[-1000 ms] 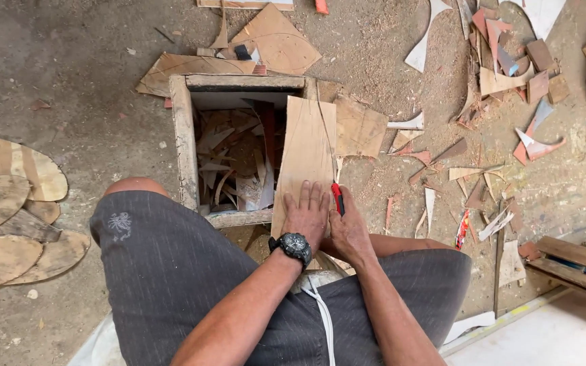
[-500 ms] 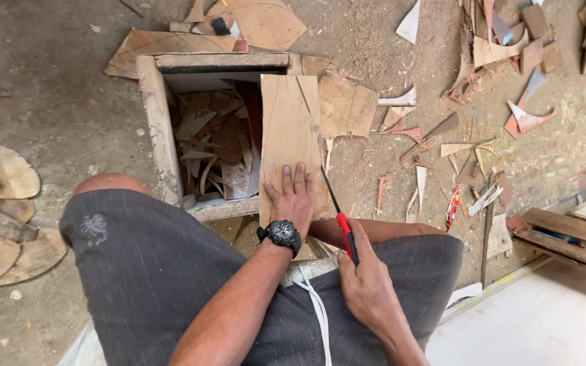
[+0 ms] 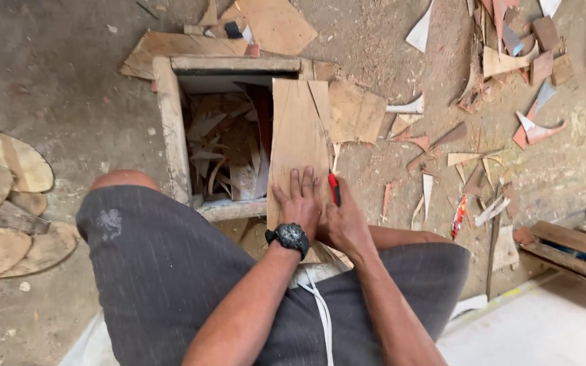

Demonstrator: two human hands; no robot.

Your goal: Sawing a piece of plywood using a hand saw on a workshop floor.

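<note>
A thin tan wooden sheet (image 3: 297, 142) lies across the right rim of a square wooden box (image 3: 170, 129). My left hand (image 3: 300, 203), with a black watch on the wrist, presses flat on the near end of the sheet, fingers spread. My right hand (image 3: 344, 224) sits right beside it, gripping a red-handled cutter (image 3: 334, 188) whose tip rests at the sheet's right edge. My knees in grey shorts frame both arms.
The box holds several curled wood offcuts (image 3: 228, 149). Scraps of veneer (image 3: 354, 112) litter the dirt floor to the right and behind. Rounded wooden cutouts (image 3: 5, 196) are stacked at the left. A wooden pallet (image 3: 574, 247) lies at the right.
My right hand, which had drawn back towards my lap with the cutter, has come forward again to the sheet's right edge. The left hand stayed pressed on the sheet.
</note>
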